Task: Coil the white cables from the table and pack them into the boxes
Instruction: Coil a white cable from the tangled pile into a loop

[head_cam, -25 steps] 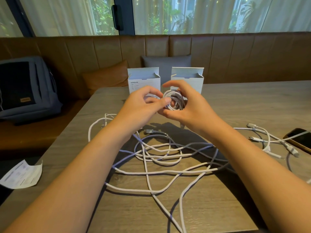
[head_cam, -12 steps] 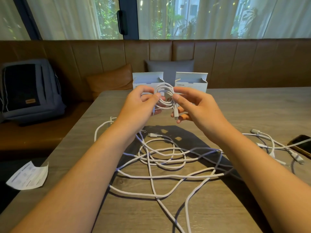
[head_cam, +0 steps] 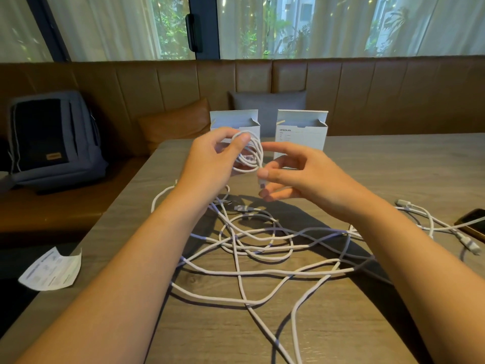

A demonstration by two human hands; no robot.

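Note:
My left hand [head_cam: 210, 158] pinches a small coil of white cable [head_cam: 250, 156] between thumb and fingers, raised above the table. My right hand [head_cam: 294, 174] pinches the coil's hanging plug end [head_cam: 262, 183] between thumb and middle finger, with the index finger stretched out. Two open white boxes stand upright at the far table edge: the left box [head_cam: 235, 120] is partly hidden behind the coil, the right box [head_cam: 301, 132] is in plain sight. A tangle of loose white cables [head_cam: 262, 248] lies on the table under my forearms.
More white plugs [head_cam: 469, 244] trail to the right beside a dark phone [head_cam: 472, 224] at the table's right edge. A paper slip [head_cam: 51, 271] hangs off the left edge. A grey backpack [head_cam: 52, 137] and cushions sit on the brown bench behind the wooden table [head_cam: 393, 166].
My hands have moved slightly apart. The right hand slid down from the coil to its hanging plug end, and the coil now sits in the left hand alone.

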